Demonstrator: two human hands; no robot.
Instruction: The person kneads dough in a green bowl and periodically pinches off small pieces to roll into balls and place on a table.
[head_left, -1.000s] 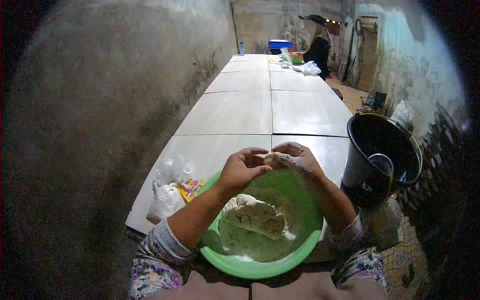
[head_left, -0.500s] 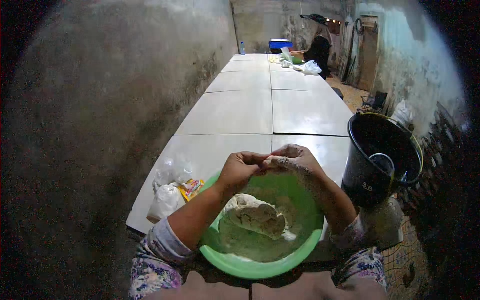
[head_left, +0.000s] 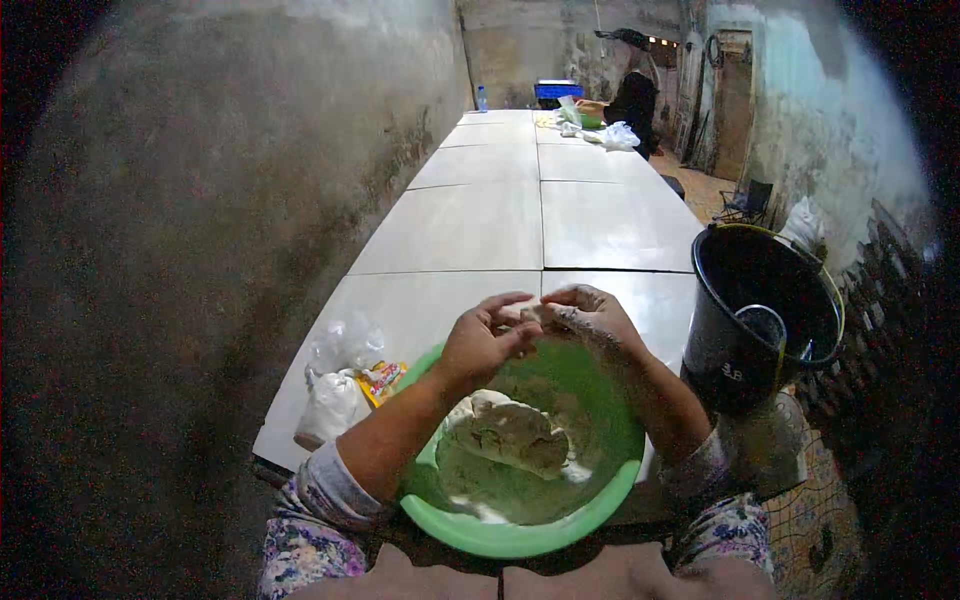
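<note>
Left hand (head_left: 487, 337) and right hand (head_left: 592, 322) both up over the far part of the green basin (head_left: 520, 543), fingertips close together, small dough piece (head_left: 529, 313) between them. Change from half a second ago: then the fingertips were bunched together and mostly covered the piece; now they've spread a little and the pale piece shows in the gap. Closer to the frame a second ago, though less of the piece shows now. Right hand, whitish smears on it, is clamped on the piece with thumb and fingers. Left hand is curled at the piece's other side, thumb apart from the index; spot is small and blurry, so can't tell if it pinches or just steadies.

Big dough lump (head_left: 508, 432) sits in the basin below the hands, untouched, same place as before. Pale residue around it on the basin floor.

Basin's left side: white bag (head_left: 333, 405), yellow-red packet (head_left: 381, 382) and clear plastic bag (head_left: 345, 343) on the tabletop (head_left: 440, 232), unmoved. Black bucket (head_left: 725, 345) on the right, also unmoved. Another person (head_left: 632, 105) at the tabletop's far end.
</note>
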